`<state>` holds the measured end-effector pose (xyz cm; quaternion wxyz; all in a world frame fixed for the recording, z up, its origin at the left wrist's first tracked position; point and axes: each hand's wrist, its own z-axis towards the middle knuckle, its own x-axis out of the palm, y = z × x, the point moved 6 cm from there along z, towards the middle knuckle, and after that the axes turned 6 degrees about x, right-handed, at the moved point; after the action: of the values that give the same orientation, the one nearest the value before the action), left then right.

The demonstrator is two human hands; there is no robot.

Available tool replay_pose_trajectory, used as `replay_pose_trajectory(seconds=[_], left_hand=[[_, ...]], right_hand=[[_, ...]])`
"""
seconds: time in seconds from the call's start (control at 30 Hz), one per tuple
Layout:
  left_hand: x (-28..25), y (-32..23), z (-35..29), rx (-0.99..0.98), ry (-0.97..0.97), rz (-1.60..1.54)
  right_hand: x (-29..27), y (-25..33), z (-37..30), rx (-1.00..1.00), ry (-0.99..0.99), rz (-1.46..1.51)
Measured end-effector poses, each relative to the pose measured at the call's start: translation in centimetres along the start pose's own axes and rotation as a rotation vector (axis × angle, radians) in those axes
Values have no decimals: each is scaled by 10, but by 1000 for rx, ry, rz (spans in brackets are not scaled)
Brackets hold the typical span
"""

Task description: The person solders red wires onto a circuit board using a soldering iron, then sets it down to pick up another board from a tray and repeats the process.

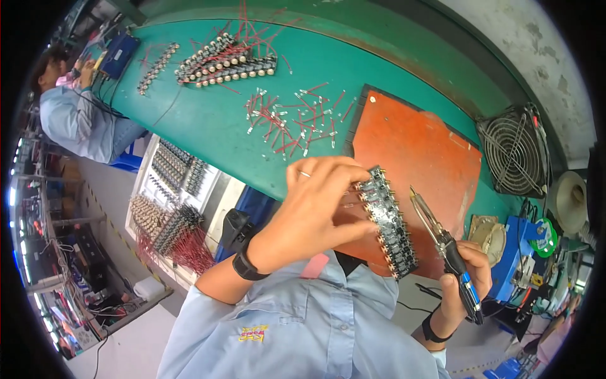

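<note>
My left hand is closed at the left edge of a strip of small black components with shiny metal contacts, held tilted over the orange mat. Thin red wires show between its thumb and fingers, and whether the fingertips also pinch one is hidden. In my right hand is a soldering iron with a black and blue handle. Its tip points up and left, just right of the strip and apart from it. Loose short red wires with pale ends lie scattered on the green table.
Several component strips with red wires lie at the back left. A white tray holding more strips stands left of the table. At the right are a black fan, a blue box and a solder spool. Another person sits far left.
</note>
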<state>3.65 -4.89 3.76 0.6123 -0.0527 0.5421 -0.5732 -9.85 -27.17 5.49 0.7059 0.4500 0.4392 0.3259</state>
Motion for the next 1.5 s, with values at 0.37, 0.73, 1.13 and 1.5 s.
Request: replay_pose_trajectory(seconds=[0.37,0.73,1.13,1.5], left_hand=[[-39,71,-1,-195,-192,428],[-6,72,33,-4,-139,459],[-15,5,-6,-242,-146,-491],[40,-21,-27,-421,-35,-1009]], right_hand=[[1,-7,-2,38,-47,44],[4,0,-2,79,-67,77],[7,-9,-8,110,-55,147],[59,0,-8,187,143,298]])
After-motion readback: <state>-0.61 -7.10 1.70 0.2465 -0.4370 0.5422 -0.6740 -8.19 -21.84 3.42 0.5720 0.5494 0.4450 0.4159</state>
